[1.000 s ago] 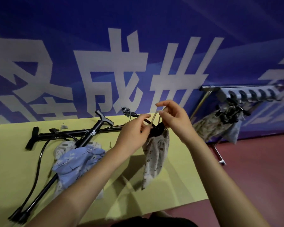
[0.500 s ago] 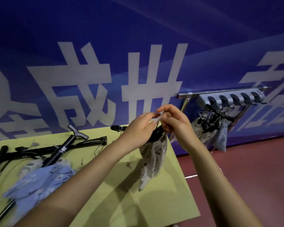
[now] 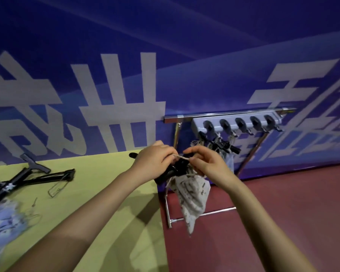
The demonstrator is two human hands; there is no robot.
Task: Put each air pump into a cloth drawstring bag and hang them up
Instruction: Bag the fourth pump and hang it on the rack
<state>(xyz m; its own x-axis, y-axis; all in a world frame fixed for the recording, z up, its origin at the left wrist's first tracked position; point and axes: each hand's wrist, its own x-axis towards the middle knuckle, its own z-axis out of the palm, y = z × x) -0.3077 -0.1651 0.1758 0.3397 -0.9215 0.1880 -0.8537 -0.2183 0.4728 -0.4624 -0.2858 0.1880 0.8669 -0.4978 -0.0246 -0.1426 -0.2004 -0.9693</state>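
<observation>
left hand (image 3: 155,161): fingers curled, pinching the pale drawstring cord (image 3: 182,157) at one end; also seems to hold the black pump body, grip partly hidden.
right hand (image 3: 206,163): thumb and forefinger pinch the other end of the cord, which runs taut between the two hands.
bagged pump: black air pump (image 3: 171,172) sits in the cream patterned cloth drawstring bag (image 3: 190,195); top of pump sticks out at the bag mouth, bag hangs down off the table's right edge, over the floor.
table: yellow-green tabletop (image 3: 98,193); right edge runs from about 12 toward 6 just under the hands.
loose pumps: two black T-handle air pumps (image 3: 28,177) crossed at 9 o'clock, left ends cut off by frame.
blue bag: light blue patterned cloth bag (image 3: 2,224) at 8 o'clock, cropped at frame edge.
rack: grey hook rail with five round black holders (image 3: 236,123) on a chrome frame (image 3: 220,114) at 2 o'clock, beyond the hands.
hung bags: cluster of bagged pumps (image 3: 220,146) under the rail's left holders; count unreadable, tangled and partly behind the right hand.
open room: dark red floor (image 3: 283,203) at 3–5 o'clock; right-hand holders on the rail look free.
backdrop: blue banner wall with large white characters (image 3: 116,99), close behind table and rack.
hard to read: small wire bits on the table at 8 o'clock, too blurred to identify.
</observation>
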